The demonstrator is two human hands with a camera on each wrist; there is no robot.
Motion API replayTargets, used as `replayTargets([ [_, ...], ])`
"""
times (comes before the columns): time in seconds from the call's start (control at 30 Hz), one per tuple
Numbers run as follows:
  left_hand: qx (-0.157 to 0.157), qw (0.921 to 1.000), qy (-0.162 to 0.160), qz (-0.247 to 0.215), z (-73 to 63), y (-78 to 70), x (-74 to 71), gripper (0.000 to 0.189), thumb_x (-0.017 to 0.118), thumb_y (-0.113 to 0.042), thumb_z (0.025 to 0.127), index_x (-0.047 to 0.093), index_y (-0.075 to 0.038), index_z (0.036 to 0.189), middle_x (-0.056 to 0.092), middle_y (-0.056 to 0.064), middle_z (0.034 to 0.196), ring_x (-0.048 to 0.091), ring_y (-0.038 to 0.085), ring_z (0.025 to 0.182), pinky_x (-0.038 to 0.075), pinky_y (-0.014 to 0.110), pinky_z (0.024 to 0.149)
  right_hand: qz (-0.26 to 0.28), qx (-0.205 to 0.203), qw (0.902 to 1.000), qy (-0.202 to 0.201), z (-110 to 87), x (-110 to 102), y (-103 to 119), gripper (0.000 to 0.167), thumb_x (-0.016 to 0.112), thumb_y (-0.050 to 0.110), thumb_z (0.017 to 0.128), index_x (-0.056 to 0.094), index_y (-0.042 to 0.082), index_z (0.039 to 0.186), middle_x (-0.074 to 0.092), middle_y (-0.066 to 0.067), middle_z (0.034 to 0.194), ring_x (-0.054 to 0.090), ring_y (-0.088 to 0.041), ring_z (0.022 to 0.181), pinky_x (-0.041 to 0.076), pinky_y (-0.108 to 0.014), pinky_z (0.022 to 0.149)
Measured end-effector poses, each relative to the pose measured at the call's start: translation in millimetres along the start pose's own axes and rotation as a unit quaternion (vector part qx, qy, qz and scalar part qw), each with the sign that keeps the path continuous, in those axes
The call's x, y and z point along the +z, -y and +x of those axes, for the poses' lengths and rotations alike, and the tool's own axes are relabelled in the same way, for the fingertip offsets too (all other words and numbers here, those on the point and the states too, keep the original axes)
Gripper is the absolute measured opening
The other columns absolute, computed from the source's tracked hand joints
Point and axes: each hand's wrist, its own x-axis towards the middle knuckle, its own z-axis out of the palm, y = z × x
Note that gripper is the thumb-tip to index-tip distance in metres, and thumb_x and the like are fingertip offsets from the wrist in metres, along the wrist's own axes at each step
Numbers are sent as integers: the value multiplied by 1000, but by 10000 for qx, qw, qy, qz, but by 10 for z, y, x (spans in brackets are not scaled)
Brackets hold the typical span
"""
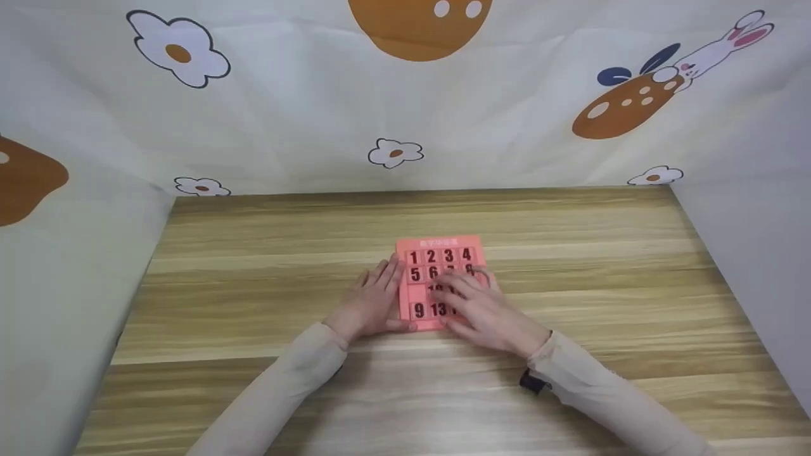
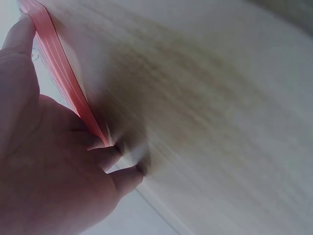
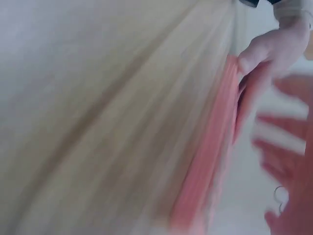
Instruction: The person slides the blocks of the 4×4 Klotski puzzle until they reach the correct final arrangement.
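Note:
A pink number slide puzzle (image 1: 437, 240) lies flat on the wooden table, its tiles bearing black numerals. Its upper row reads 1 to 4, and a tile-sized gap shows at the left of the third row, above the 9. Along the puzzle's left side rests my left hand (image 1: 370, 304), fingers fairly straight, thumb at the lower-left corner. My right hand (image 1: 488, 313) is spread over the right and lower tiles with slightly bent fingers, covering several numerals. Whether its fingertips touch a tile cannot be told. In the right wrist view the right fingers (image 3: 281, 156) are blurred above the puzzle's pink edge (image 3: 208, 152).
The wood-grain table (image 1: 253, 266) extends around the puzzle. Behind it hangs a pale cloth (image 1: 298, 107) printed with flowers, orange shapes and a rabbit. Pale side walls (image 1: 747, 221) flank the table. A dark band piece (image 1: 534, 382) sits at the right wrist.

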Motion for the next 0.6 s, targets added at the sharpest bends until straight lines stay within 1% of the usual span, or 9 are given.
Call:
replayTargets([
  [0.07, -3, 10000, 17, 19, -1, -1, 0, 113, 52, -72, 82, 0, -3, 154, -8, 13, 160, 0, 30, 146, 7, 47, 116, -130, 391, 9991, -20, -4, 7, -28, 38, 60, 38, 93, 66, 12, 121, 43, -15, 144, 33, -35, 135, 24, -65, 105],
  [0.1, -9, 10000, 31, 13, -1, -2, -1, 113, 52, -72, 82, 0, -3, 154, -8, 13, 160, 0, 30, 146, 7, 47, 116, -155, 505, 9986, 49, -5, 12, -36, 39, 59, 40, 94, 66, 13, 121, 40, -16, 146, 30, -37, 136, 23, -66, 105],
  [0.2, -11, 10000, 33, 12, 2, -2, -2, 113, 52, -72, 82, 0, -4, 154, -7, 12, 160, 1, 30, 146, 8, 47, 116, -100, 509, 9977, 442, -5, 26, -42, 48, 53, 46, 96, 59, 18, 134, 27, -18, 153, 20, -44, 139, 17, -70, 105],
  [0.27, -29, 10000, 40, -2, 2, -3, -8, 113, 52, -72, 82, 0, -4, 154, -7, 12, 160, 0, 30, 146, 7, 47, 116, -21, 495, 9974, 532, -7, 33, -48, 51, 50, 47, 97, 53, 21, 141, 22, -17, 156, 16, -45, 140, 16, -70, 106],
  [0.33, -36, 10000, 39, -42, -2, -4, -13, 113, 52, -72, 82, 0, -4, 154, -8, 12, 160, -1, 30, 146, 7, 47, 116, -43, 593, 9977, 325, -24, 34, -63, 50, 51, 45, 97, 54, 18, 139, 25, -18, 155, 18, -44, 140, 17, -69, 106],
  [0.43, -45, 9999, 49, -95, -12, -7, -20, 113, 52, -72, 82, -1, -4, 154, -9, 12, 160, -2, 29, 146, 6, 46, 116, -171, 899, 9953, -313, -68, 33, -113, 41, 60, 39, 93, 65, 10, 123, 36, -20, 148, 27, -41, 137, 22, -67, 104],
  [0.47, -39, 9999, 49, -107, -14, -7, -22, 113, 52, -72, 82, -1, -4, 154, -9, 12, 160, -2, 29, 146, 5, 46, 116, -179, 981, 9940, -448, -86, 33, -129, 39, 62, 37, 92, 67, 9, 117, 39, -20, 145, 28, -40, 136, 23, -66, 104],
  [0.53, -36, 9999, 47, -105, -15, -6, -24, 112, 52, -72, 82, -1, -4, 154, -9, 12, 160, -2, 29, 146, 6, 46, 116, -135, 997, 9939, -460, -115, 24, -153, 38, 64, 37, 90, 69, 7, 114, 39, -21, 145, 29, -40, 136, 24, -65, 104],
  [0.6, -9, 9999, 34, -144, -12, -3, -28, 112, 54, -70, 83, 0, -4, 154, -7, 13, 160, -2, 30, 146, 6, 47, 116, 47, 876, 9960, -151, -138, 12, -159, 44, 62, 40, 92, 66, 9, 123, 34, -20, 149, 25, -41, 137, 23, -65, 104],
])
